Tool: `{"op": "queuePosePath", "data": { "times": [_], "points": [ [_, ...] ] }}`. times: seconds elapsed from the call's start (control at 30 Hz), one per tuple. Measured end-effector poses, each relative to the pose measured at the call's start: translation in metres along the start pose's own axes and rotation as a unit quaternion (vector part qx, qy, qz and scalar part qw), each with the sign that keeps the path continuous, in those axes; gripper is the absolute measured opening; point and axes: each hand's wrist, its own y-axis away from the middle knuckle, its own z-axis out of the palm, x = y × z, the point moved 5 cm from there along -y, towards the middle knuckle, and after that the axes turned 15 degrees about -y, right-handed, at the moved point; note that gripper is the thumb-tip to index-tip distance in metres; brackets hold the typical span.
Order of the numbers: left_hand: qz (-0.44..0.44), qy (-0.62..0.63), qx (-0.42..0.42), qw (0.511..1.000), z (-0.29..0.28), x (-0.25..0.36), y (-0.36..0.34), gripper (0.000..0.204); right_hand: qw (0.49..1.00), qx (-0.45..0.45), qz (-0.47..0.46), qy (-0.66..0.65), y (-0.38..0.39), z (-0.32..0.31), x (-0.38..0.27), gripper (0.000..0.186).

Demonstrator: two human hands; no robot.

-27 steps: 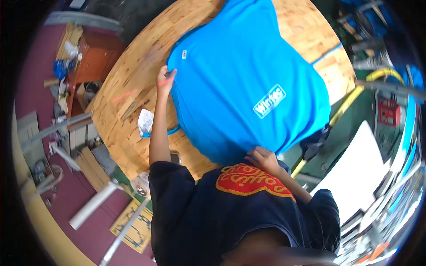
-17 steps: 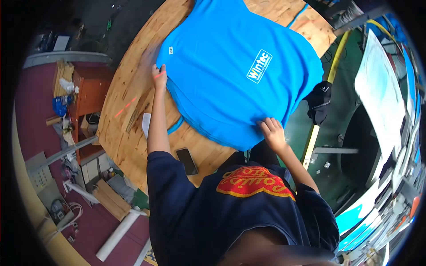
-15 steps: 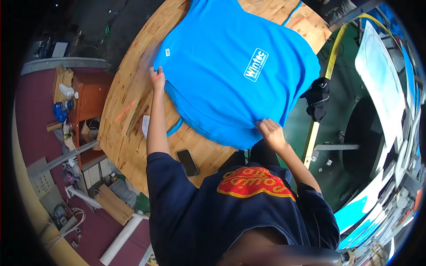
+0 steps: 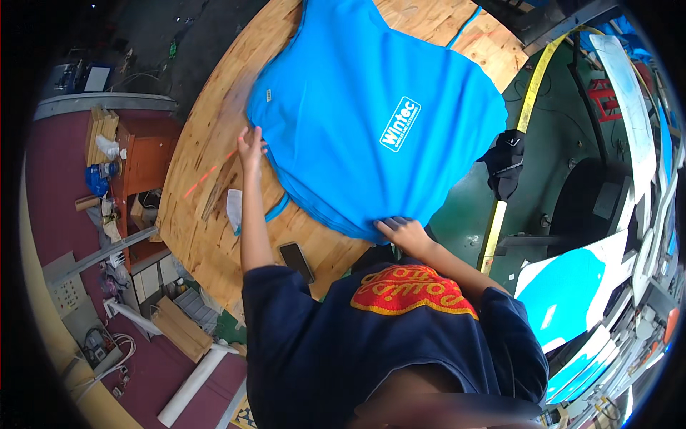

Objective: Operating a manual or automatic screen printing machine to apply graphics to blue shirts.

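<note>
A large blue fabric cover (image 4: pixel 357 121) with a white printed patch lies spread over the wooden table (image 4: pixel 200 150), its layers stacked at the lower edge. Beside its left edge, my left hand (image 4: pixel 251 146) is raised with fingers apart, holding nothing. My right hand (image 4: pixel 402 234) has its fingers curled on the cover's near edge, gripping it. A white slip (image 4: pixel 234 209) and a loop of blue strap (image 4: pixel 277 209) lie left of the fabric. A dark phone (image 4: pixel 296 262) lies on the wood near my left forearm.
An orange cabinet (image 4: pixel 146 154) with clutter stands at the left. Right of the table are a yellow bar (image 4: pixel 532 86), a black bundled item (image 4: pixel 506 164) and leaning white and blue sheets (image 4: pixel 561 293). A red stool (image 4: pixel 604 100) is at upper right; metal framing crosses the upper right.
My left hand has let go of the cover's edge and dropped slightly, fingers spreading. My right hand has moved left and toward me, and the cover's near right part has shifted with it.
</note>
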Motion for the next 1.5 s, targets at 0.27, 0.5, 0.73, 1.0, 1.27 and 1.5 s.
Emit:
{"op": "queuePosePath", "data": {
  "times": [0.27, 0.5, 0.73, 1.0, 1.27, 1.5],
  "points": [
    [0.070, -0.044, -0.068, 0.994, 0.000, -0.026, 0.043, 0.051, 0.998, -0.050, -0.045, -0.001, -0.019, -0.001, 0.006, 0.026],
    [-0.003, 0.020, -0.064, 0.998, -0.008, -0.031, 0.019, 0.022, 0.995, -0.013, -0.094, 0.019, -0.045, -0.031, -0.029, 0.029],
    [-0.093, 0.226, -0.075, 0.967, -0.007, -0.024, -0.024, 0.062, 0.992, 0.020, -0.115, -0.050, -0.135, 0.006, -0.060, 0.027],
    [-0.022, 0.268, -0.041, 0.962, 0.001, 0.010, -0.041, 0.066, 0.987, 0.093, 0.083, -0.098, -0.168, 0.042, -0.030, 0.027],
    [0.105, 0.345, -0.091, 0.928, -0.001, 0.006, -0.051, 0.064, 0.878, 0.061, 0.182, -0.438, -0.168, 0.038, -0.001, 0.022],
    [0.115, 0.349, -0.119, 0.922, 0.008, -0.004, -0.064, 0.065, 0.981, 0.103, 0.157, -0.057, -0.175, 0.036, -0.029, 0.010]
  ]
}}
